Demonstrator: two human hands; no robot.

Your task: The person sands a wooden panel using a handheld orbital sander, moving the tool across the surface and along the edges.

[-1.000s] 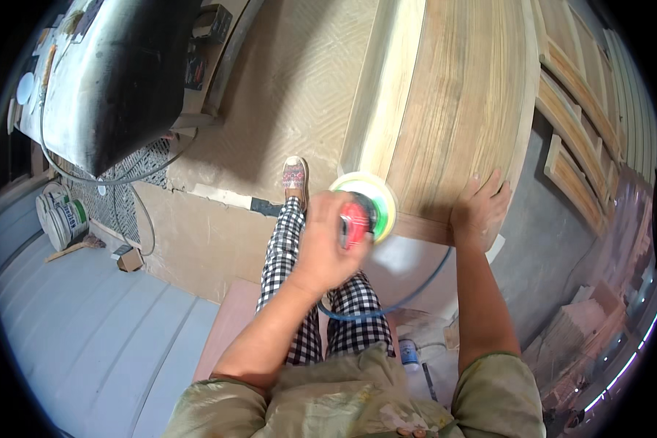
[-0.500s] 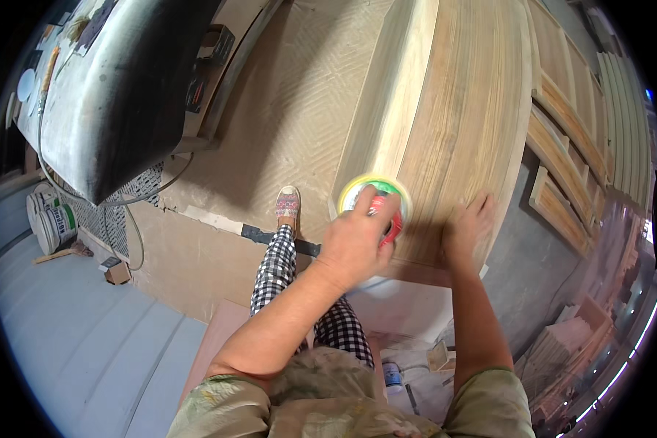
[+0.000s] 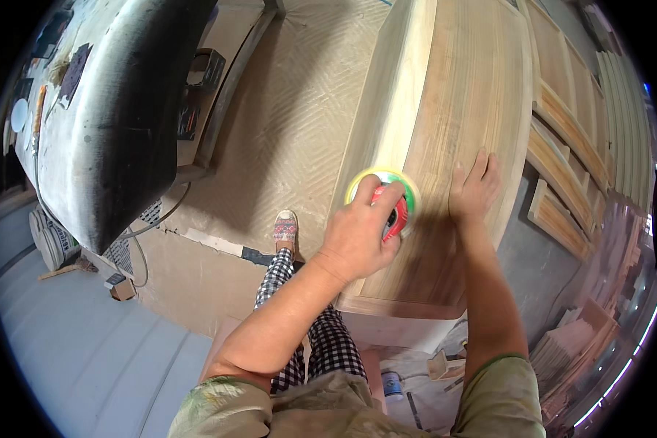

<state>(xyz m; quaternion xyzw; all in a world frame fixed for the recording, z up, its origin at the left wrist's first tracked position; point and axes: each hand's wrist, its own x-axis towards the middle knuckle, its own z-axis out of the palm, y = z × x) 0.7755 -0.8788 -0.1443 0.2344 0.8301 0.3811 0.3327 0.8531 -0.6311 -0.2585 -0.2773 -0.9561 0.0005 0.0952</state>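
Note:
My left hand is curled over a round, disc-shaped thing with a yellow rim, a green and white face and a red middle. Its exact kind I cannot make out. The disc rests on a long wooden panel, close to its left edge, over the seam between a paler strip and browner boards. Further right, my right hand lies flat on the same panel with fingers stretched forward and nothing in it.
A large dark-sided, pale-topped block stands at left above a shelf with small boxes. Curved wooden frames lean at right. A hose, white buckets and a brush lie at lower left. My shoe is left of the panel.
My right hand has slid forward along the panel, away from its near end. My left hand and the disc have shifted slightly right in view. More of the panel's near end shows.

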